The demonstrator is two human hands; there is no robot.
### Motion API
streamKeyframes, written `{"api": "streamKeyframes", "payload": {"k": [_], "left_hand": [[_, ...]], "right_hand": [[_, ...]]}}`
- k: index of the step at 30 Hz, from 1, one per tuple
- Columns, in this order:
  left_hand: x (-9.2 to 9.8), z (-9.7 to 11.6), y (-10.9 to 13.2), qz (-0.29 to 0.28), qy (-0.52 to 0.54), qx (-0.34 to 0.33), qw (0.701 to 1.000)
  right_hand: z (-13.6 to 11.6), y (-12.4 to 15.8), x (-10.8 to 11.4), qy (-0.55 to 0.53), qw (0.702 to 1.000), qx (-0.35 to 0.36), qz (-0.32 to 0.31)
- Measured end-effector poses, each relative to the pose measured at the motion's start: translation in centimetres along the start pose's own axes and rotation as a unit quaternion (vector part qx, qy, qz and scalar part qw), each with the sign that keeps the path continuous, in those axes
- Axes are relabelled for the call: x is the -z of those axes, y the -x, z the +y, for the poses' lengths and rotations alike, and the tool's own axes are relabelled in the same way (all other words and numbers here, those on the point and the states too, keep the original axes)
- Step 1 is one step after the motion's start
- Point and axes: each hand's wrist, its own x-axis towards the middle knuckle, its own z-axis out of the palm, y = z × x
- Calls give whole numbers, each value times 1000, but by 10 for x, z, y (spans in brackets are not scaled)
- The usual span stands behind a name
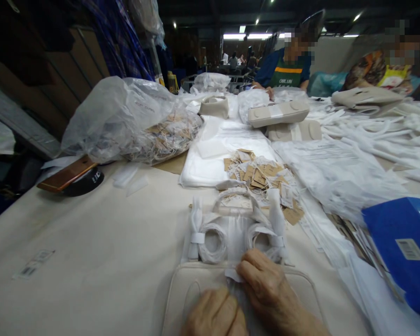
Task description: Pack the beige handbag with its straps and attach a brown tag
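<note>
Worktable (91,242), plastic bag (126,116) of tags (168,133), handbag (196,289)

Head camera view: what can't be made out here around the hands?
Left hand: cut off by the bottom edge; curled fingers hide its grip.
Right hand: fingertips on a white tab; pinching or not, unclear.
Cream bag: partly hidden under both hands.
Blue bin: cut off at right; its barcode label too small to read.
</note>
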Motion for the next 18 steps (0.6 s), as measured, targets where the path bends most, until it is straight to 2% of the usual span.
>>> {"api": "streamKeyframes", "payload": {"k": [3,6,12,18], "left_hand": [[-16,4,-4,66,-79,-33,994],[-26,4,-1,82,-88,-34,992],[-27,6,5,76,-83,-27,993],[-35,10,16,48,-91,-14,995]], "right_hand": [[0,1,-1,-2,1000,2,18],[-3,2,-1,12,999,13,33],[-9,4,2,86,992,-13,94],[-7,3,-1,120,986,-40,109]]}}
